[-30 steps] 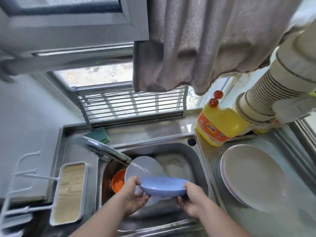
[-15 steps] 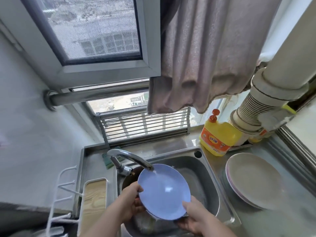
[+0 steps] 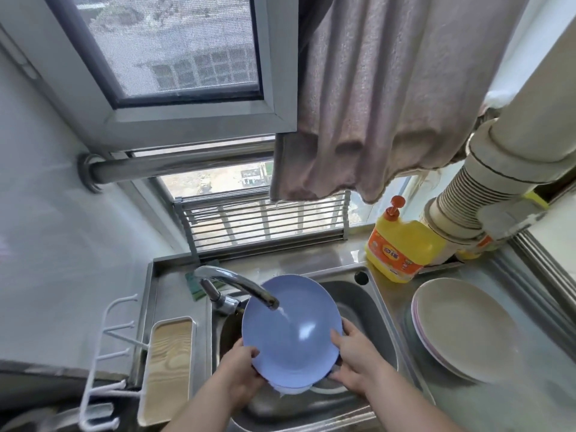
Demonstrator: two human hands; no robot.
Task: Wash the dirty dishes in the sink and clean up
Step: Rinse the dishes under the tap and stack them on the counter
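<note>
A blue plate (image 3: pixel 286 335) is tilted up over the steel sink (image 3: pixel 371 310), its face toward me. Water runs onto it from the curved tap (image 3: pixel 237 283). My left hand (image 3: pixel 241 369) grips the plate's lower left rim and my right hand (image 3: pixel 353 357) grips its lower right rim. Below the plate another pale dish (image 3: pixel 293 389) peeks out, mostly hidden.
A stack of beige and pink plates (image 3: pixel 467 332) lies on the steel counter at right. A yellow detergent bottle (image 3: pixel 402 247) stands behind the sink. A green sponge (image 3: pixel 194 285) sits behind the tap. A wooden-bottomed tray (image 3: pixel 168 369) and white rack (image 3: pixel 106 353) stand left. A cloth (image 3: pixel 374 104) hangs overhead.
The blue plate has been tipped from flat to upright, facing me, and raised higher under the running tap. Both hands stayed on its rim. The view has tilted upward.
</note>
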